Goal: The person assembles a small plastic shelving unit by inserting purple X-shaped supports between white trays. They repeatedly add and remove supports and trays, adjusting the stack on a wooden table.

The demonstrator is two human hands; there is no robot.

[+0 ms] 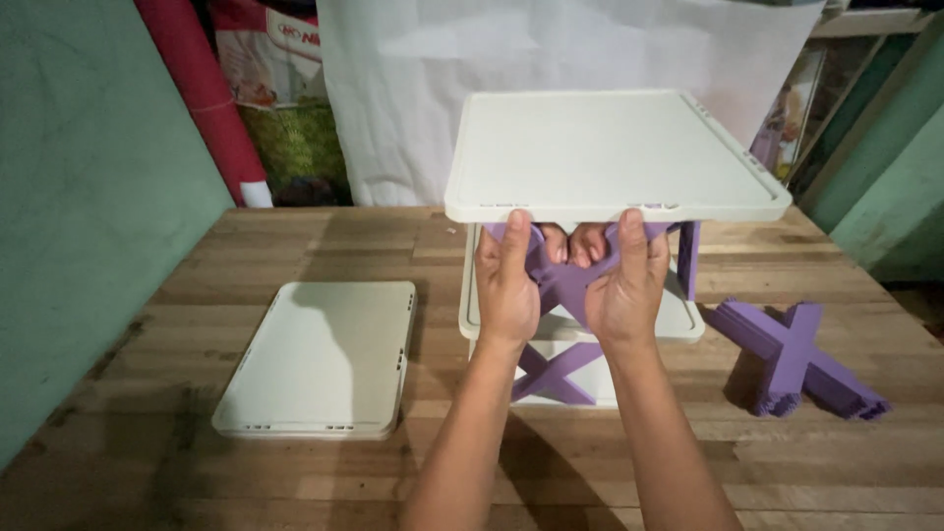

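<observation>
Here both hands, left (506, 290) and right (624, 295), grip the purple cross-brace (562, 280) under the white shelf panel (610, 152).

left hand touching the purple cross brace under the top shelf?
Touching. Head view: left hand wraps the purple cross brace, thumb up against the white top shelf.

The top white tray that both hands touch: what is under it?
Under the top white tray a purple cross brace stands on a lower white tray. The left hand and right hand grip this brace and cover its joints with the tray.
</observation>
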